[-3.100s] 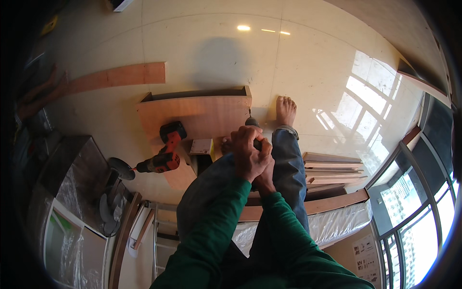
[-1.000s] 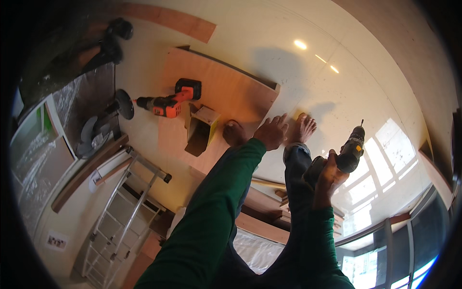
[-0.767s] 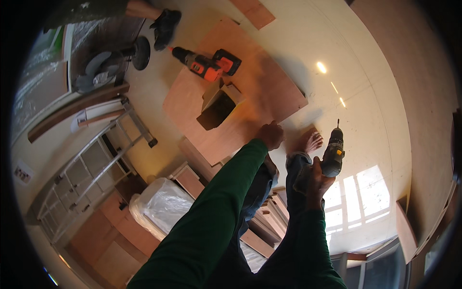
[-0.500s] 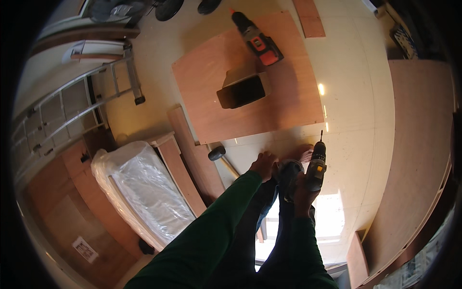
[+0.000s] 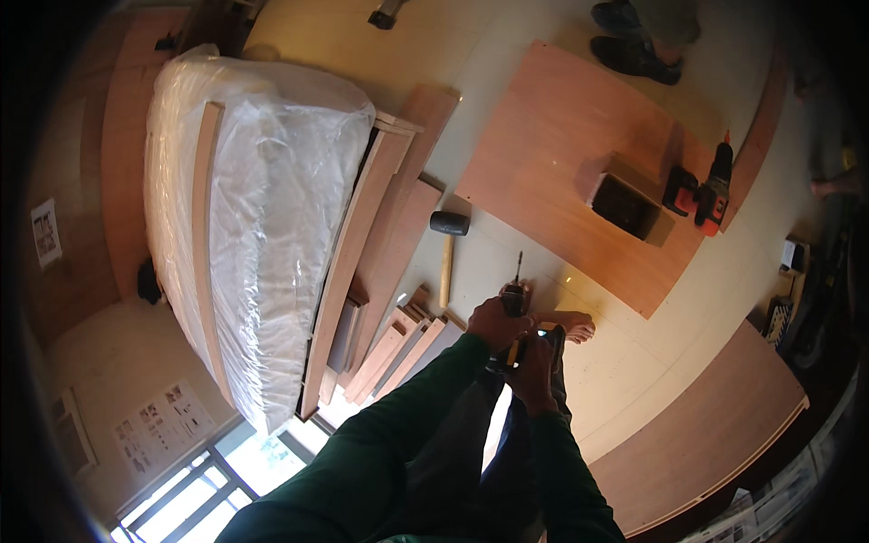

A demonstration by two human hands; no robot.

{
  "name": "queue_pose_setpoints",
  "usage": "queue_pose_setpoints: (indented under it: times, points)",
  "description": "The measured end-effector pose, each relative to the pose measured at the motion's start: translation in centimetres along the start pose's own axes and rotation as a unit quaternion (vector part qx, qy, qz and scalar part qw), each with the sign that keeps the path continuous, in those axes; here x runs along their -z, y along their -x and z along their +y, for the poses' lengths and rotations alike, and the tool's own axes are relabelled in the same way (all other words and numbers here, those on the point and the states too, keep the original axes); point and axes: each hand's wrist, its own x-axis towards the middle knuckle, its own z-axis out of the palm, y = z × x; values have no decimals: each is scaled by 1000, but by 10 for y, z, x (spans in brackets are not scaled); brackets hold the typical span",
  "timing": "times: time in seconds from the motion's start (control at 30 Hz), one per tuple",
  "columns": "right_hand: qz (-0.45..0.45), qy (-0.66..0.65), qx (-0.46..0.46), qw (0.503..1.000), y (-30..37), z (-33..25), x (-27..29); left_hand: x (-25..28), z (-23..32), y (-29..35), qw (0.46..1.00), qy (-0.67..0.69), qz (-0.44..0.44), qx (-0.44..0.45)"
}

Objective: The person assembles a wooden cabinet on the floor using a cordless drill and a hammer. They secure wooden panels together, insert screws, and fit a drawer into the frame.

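A black and yellow cordless drill (image 5: 513,300) is in front of my body, its thin bit pointing away from me. My right hand (image 5: 536,376) grips it from behind at the handle. Around its front part, near the chuck, the fingers of my left hand (image 5: 493,323) are closed. Much of the drill's body is hidden by both hands. Beyond them on the floor lies a black-headed rubber mallet (image 5: 449,223) with a wooden handle. A red and black cordless drill (image 5: 704,201) lies at the right side of a plywood panel (image 5: 561,136), beside an open cardboard box (image 5: 625,210).
On the left lies a plastic-wrapped mattress (image 5: 272,181) in a wooden frame, with boards (image 5: 385,348) stacked beside it. A person's shoes (image 5: 638,54) stand behind the panel. A large wooden board (image 5: 706,425) lies at the lower right.
The view has swung left, so the panel and box now sit farther right. My left hand has come onto the drill, which has moved in from the right toward my middle.
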Motion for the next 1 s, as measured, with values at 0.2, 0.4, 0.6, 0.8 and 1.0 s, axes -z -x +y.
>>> queue_pose_setpoints:
  times: [0.2,0.4,0.6,0.8,1.0]
  points:
    - [71,-58,-232,969,2,52,17,32,-131,-16,939,84,332,30]
    - [234,3,-245,941,-39,145,146,96,-234,-76,896,123,417,89]
    - [296,-66,-172,937,-136,158,230,114,-280,-134,933,-36,355,52]
    - [264,-12,-159,951,-192,143,217,128,-306,-139,937,-96,332,50]
    - [245,-162,-112,949,-203,160,257,134,-288,-159,946,-86,310,27]
